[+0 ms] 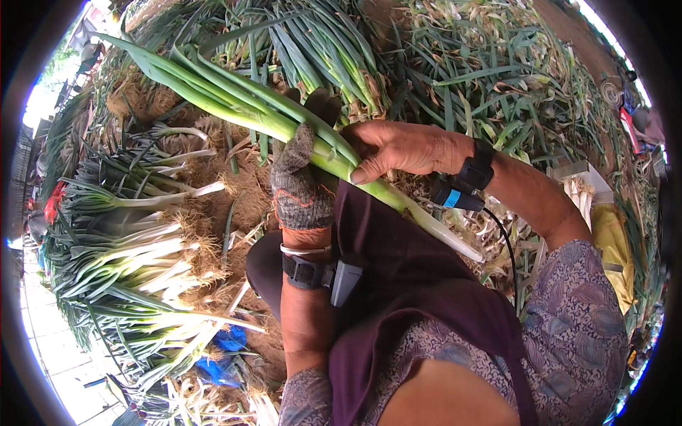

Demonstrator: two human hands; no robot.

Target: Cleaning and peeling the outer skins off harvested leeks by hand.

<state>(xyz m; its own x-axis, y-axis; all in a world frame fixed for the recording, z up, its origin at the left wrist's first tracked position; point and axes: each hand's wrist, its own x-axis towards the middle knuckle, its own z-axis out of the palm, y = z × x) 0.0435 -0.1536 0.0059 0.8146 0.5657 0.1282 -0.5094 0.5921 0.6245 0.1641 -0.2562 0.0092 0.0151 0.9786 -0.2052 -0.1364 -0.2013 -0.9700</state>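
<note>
My left hand (302, 175), in a grey knit glove with dark fingertips, grips a long green onion stalk (266, 120) around its middle. The stalk slants across my lap, its green leaves towards the upper left and its pale end at the lower right. My right hand (397, 149) is bare, with thumb and fingers closed on the stalk just below the gloved hand. One leaf strip lies along the stalk under the right thumb. A purple apron (394, 245) covers my lap beneath. The left fingers are partly hidden behind the leaves.
Untrimmed green onions (154, 245) with bushy roots are piled on the soil at left, beside a blue plastic scrap (221, 367). A leafy bundle (333, 58) lies ahead. Stripped leaves (490, 80) heap at upper right. White stalks (581, 197) and a yellow bag (613, 250) are at right.
</note>
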